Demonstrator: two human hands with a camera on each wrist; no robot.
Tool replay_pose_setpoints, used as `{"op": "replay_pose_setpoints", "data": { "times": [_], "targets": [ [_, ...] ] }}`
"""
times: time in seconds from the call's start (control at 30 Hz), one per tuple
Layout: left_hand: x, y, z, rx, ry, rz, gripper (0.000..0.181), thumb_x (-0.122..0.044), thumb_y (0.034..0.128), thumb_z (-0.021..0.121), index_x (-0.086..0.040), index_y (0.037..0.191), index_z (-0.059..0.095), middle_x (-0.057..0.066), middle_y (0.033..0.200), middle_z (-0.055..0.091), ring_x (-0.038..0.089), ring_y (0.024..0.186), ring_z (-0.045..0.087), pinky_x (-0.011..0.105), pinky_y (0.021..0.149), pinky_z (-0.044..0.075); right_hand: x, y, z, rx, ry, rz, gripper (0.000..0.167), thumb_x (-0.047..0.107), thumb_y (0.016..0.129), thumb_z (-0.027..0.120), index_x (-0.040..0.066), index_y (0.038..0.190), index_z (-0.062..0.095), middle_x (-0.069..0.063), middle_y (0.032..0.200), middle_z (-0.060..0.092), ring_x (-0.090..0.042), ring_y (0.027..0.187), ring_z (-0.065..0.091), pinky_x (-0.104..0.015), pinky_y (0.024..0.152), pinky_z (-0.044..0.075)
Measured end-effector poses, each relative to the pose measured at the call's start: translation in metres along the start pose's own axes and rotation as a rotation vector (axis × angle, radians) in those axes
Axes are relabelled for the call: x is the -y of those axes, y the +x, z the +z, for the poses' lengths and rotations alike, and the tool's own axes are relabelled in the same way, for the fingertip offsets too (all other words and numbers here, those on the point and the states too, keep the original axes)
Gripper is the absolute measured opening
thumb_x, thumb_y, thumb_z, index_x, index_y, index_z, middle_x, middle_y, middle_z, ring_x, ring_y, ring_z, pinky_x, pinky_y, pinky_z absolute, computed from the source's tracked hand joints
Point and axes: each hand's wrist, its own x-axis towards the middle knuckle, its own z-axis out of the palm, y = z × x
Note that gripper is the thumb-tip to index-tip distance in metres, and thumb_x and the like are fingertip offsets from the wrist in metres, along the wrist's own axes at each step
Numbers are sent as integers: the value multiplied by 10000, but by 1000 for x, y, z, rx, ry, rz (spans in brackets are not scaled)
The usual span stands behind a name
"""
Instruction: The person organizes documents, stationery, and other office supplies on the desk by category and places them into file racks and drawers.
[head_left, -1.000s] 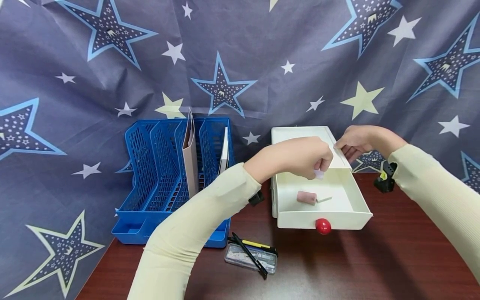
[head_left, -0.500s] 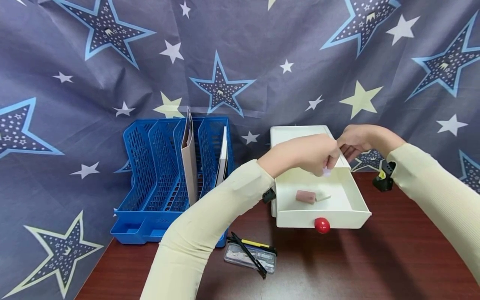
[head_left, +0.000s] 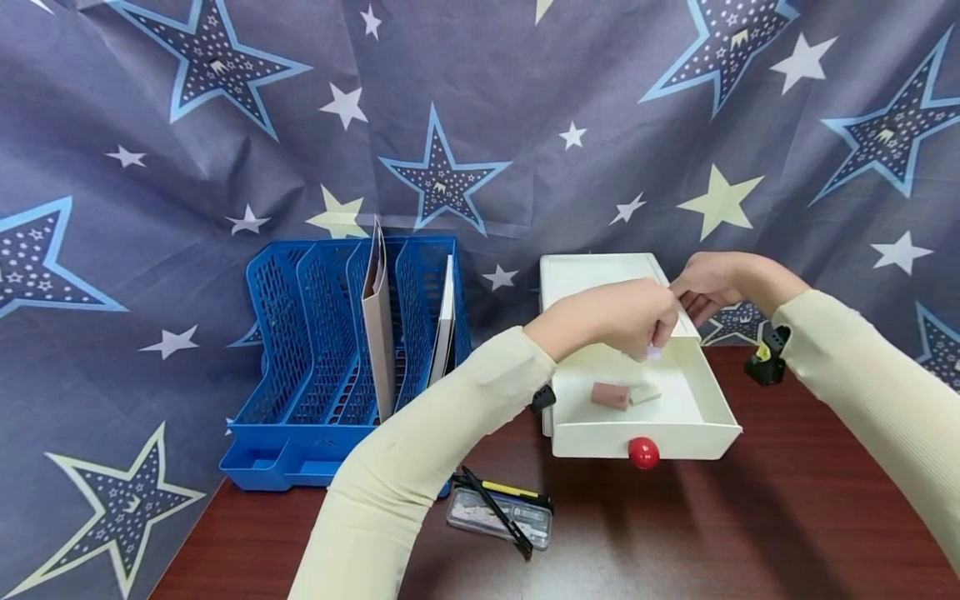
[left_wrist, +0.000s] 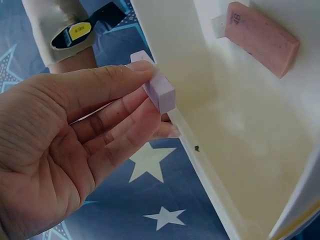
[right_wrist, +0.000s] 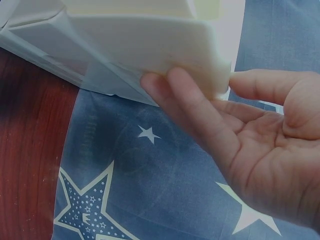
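Observation:
My left hand point(head_left: 618, 315) pinches a small lavender block point(left_wrist: 165, 95) between thumb and fingers, above the pulled-out drawer point(head_left: 585, 440) of a white box point(head_left: 588, 268). In the head view, the block point(head_left: 653, 353) shows just below the fingers. My right hand point(head_left: 716, 282) grips the box's right side near the back; in the right wrist view, the thumb and fingers of that hand point(right_wrist: 265, 135) lie on either side of a corner. Inside the drawer lie a pink eraser point(head_left: 611, 396) and a small white piece point(head_left: 645, 394), end to end.
A blue file rack point(head_left: 300, 442) stands on the left, holding a tan folder point(head_left: 381, 346) and a white one point(head_left: 443, 321). Pens point(head_left: 491, 508) lie across a clear case point(head_left: 468, 510) on the table. A red knob point(head_left: 643, 452) sticks out of the drawer front.
My left hand has moved a little to the right with the lavender block, nearer to my right hand. My right hand has stayed at the box's side.

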Motion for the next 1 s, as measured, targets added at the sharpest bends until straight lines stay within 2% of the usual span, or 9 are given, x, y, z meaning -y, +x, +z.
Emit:
{"op": "replay_pose_setpoints", "data": {
  "times": [0.17, 0.47, 0.8, 1.0],
  "targets": [
    [0, 3, 5, 6, 9, 1, 135, -17, 825, 722, -107, 917, 762, -28, 917, 711, 70, 849, 588, 156, 771, 462, -2, 0, -1, 14, 16, 2, 337, 148, 967, 540, -150, 1099, 627, -57, 839, 722, -154, 770, 712, -339, 763, 618],
    [0, 9, 10, 21, 2, -18, 142, 1, 814, 728, -102, 907, 756, -55, 840, 662, 78, 842, 574, 164, 754, 459, -3, 2, 1, 3, 11, 3, 288, 171, 956, 553, -81, 1024, 675, -69, 850, 711, -153, 767, 705, -331, 749, 617],
    [1, 15, 14, 28, 27, -29, 137, -10, 801, 750, -116, 888, 760, -58, 833, 666, 82, 843, 568, 172, 757, 463, -2, 0, 0, 1, 2, -1, 333, 167, 958, 555, -130, 1084, 636, -69, 856, 713, -151, 771, 707, -334, 751, 619],
    [1, 15, 13, 36, 21, -34, 136, 5, 792, 731, -120, 844, 744, -65, 788, 640, 83, 796, 553, 177, 710, 450, -2, 2, -2, 4, -6, 2, 403, 173, 975, 533, -177, 1168, 576, -63, 865, 710, -149, 770, 703, -340, 758, 619]
  ]
}}
